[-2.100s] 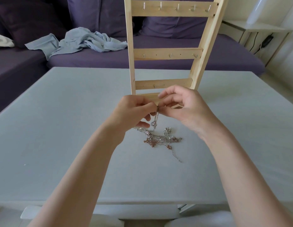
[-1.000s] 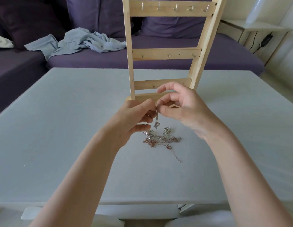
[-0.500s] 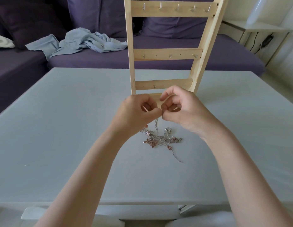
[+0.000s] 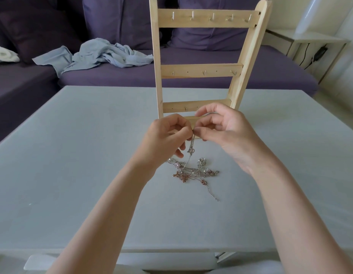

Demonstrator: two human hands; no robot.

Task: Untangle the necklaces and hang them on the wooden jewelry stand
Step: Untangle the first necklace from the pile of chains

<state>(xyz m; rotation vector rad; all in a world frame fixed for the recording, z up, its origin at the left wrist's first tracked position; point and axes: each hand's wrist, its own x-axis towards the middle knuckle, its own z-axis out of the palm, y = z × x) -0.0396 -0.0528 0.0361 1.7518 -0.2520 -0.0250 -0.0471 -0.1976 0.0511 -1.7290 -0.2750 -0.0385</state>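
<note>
Silver chain (image 4: 192, 144) hangs pinched between left hand (image 4: 165, 137) and right hand (image 4: 224, 129).

Jewelry stand (image 4: 199, 71) upright on the desk (image 4: 73, 155), tangled necklaces (image 4: 193, 172) on the desk in front of the stand, left hand (image 4: 165, 139) and right hand (image 4: 225, 131) between stand and tangle, sofa (image 4: 270, 66) behind the stand, crumpled cloth (image 4: 98, 54) on the sofa left of the stand, side table (image 4: 313, 39) right of the stand
</note>
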